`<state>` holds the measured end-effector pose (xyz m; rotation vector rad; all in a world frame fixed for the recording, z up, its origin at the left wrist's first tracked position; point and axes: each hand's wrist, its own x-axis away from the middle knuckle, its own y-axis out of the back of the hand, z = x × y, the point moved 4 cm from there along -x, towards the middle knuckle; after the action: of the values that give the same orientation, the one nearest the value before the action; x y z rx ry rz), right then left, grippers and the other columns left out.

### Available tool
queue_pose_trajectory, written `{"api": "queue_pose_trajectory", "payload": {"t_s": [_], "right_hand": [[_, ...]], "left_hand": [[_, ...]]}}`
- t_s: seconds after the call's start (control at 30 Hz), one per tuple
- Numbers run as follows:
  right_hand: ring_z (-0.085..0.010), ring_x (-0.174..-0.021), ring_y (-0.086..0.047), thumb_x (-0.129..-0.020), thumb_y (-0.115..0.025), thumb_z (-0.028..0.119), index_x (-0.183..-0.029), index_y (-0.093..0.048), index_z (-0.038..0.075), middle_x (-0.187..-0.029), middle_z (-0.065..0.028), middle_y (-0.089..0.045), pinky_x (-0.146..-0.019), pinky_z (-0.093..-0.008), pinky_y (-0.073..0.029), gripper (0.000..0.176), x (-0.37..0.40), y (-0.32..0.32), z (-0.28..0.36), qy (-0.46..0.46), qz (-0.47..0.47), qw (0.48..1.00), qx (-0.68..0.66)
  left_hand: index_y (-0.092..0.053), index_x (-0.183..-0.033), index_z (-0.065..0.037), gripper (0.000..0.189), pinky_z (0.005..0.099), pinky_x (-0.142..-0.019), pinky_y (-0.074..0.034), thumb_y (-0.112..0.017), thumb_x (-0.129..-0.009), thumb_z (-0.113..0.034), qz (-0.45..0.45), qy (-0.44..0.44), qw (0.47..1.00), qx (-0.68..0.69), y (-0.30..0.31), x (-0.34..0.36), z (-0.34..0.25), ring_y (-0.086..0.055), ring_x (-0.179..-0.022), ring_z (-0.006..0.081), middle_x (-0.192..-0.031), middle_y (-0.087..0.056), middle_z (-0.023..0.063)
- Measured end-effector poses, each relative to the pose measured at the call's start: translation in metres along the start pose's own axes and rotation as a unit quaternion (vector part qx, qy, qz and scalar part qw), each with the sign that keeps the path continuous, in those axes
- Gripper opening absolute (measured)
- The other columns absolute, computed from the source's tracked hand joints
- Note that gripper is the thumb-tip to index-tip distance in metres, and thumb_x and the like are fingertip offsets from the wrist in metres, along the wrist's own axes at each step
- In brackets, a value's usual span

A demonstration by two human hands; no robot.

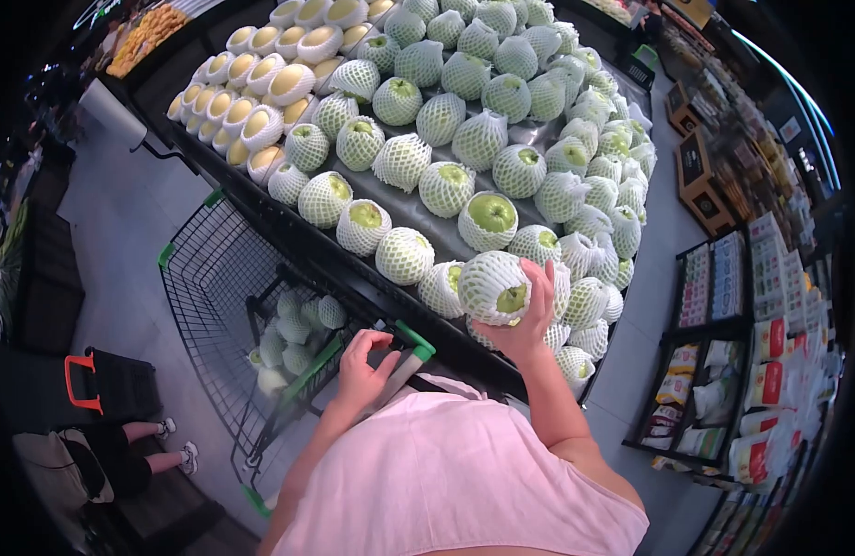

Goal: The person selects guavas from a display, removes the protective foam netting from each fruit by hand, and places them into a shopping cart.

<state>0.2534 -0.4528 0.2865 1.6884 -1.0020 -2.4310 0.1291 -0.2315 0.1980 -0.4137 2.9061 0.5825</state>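
My right hand (pixel 529 320) is closed around a guava (pixel 494 287) wrapped in a white foam net, held over the near edge of the display. A bit of green skin shows through the net's opening. My left hand (pixel 361 369) is beside the green-tipped handle of the shopping cart (pixel 205 306), fingers loosely bent and apart from the thumb, with nothing in them. More netted guavas (pixel 446 188) lie in rows on the dark display. Inside the cart sits a pile of similar netted fruit (pixel 296 332).
Yellow fruits in white nets (pixel 260 126) fill the display's far left. A person with a black basket (pixel 117 385) with orange handles stands at lower left. Shelves of packaged goods (pixel 715 398) and wooden crates (pixel 703 185) line the right side.
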Motion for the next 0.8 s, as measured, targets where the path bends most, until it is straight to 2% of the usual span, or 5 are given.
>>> {"api": "queue_pose_trajectory", "payload": {"t_s": [0.2, 0.3, 0.53, 0.7, 0.8], "right_hand": [[-0.0399, -0.111, -0.055, -0.048, -0.090, 0.015, -0.146, -0.017, 0.007, -0.128, -0.0237, -0.048, -0.093, -0.0501, -0.047, 0.122, -0.003, -0.023, 0.041, -0.014, 0.047, 0.961, -0.271], [-0.0389, -0.114, -0.052, -0.051, -0.090, 0.017, -0.143, -0.020, 0.007, -0.129, -0.0249, -0.047, -0.096, -0.0476, -0.044, 0.116, 0.002, -0.036, 0.061, -0.040, 0.068, 0.921, -0.382], [-0.0381, -0.126, -0.045, -0.062, -0.086, 0.027, -0.135, -0.031, 0.001, -0.138, -0.0263, -0.038, -0.103, -0.0443, -0.039, 0.095, 0.000, -0.058, 0.064, -0.115, 0.223, 0.895, -0.368], [-0.0357, -0.129, -0.042, -0.064, -0.086, 0.027, -0.141, -0.027, -0.002, -0.140, -0.0243, -0.037, -0.106, -0.0410, -0.036, 0.101, 0.020, -0.072, 0.060, -0.272, 0.318, 0.811, -0.409], [-0.0333, -0.130, -0.042, -0.065, -0.085, 0.024, -0.144, -0.023, -0.002, -0.141, -0.0225, -0.037, -0.107, -0.0397, -0.036, 0.104, 0.024, -0.073, 0.066, -0.264, 0.306, 0.816, -0.413]], "left_hand": [[-0.019, -0.149, -0.010, 0.117, 0.0428, -0.108, -0.032, -0.088, -0.061, -0.042, 0.078, -0.050, 0.976, 0.195, 0.012, -0.023, -0.035, -0.036, -0.134, 0.0282, -0.144, -0.036, 0.0182], [-0.015, -0.149, -0.007, 0.126, 0.0422, -0.109, -0.031, -0.092, -0.055, -0.041, 0.118, -0.070, 0.936, 0.323, 0.010, -0.029, -0.060, -0.037, -0.133, 0.0264, -0.143, -0.038, 0.0163], [-0.029, -0.143, -0.007, 0.087, 0.0352, -0.101, -0.043, -0.080, -0.077, -0.029, 0.075, 0.187, 0.831, 0.518, 0.004, -0.020, -0.046, -0.047, -0.123, 0.0182, -0.133, -0.045, 0.0076], [-0.037, -0.142, -0.009, 0.067, 0.0437, -0.098, -0.048, -0.044, -0.095, -0.056, 0.023, 0.348, 0.720, 0.600, -0.012, -0.007, -0.015, -0.053, -0.121, 0.0275, -0.135, -0.050, 0.0121], [-0.035, -0.143, -0.010, 0.067, 0.0453, -0.100, -0.047, -0.040, -0.096, -0.057, 0.039, 0.350, 0.689, 0.633, -0.013, -0.008, -0.021, -0.051, -0.123, 0.0313, -0.138, -0.048, 0.0137]]}}
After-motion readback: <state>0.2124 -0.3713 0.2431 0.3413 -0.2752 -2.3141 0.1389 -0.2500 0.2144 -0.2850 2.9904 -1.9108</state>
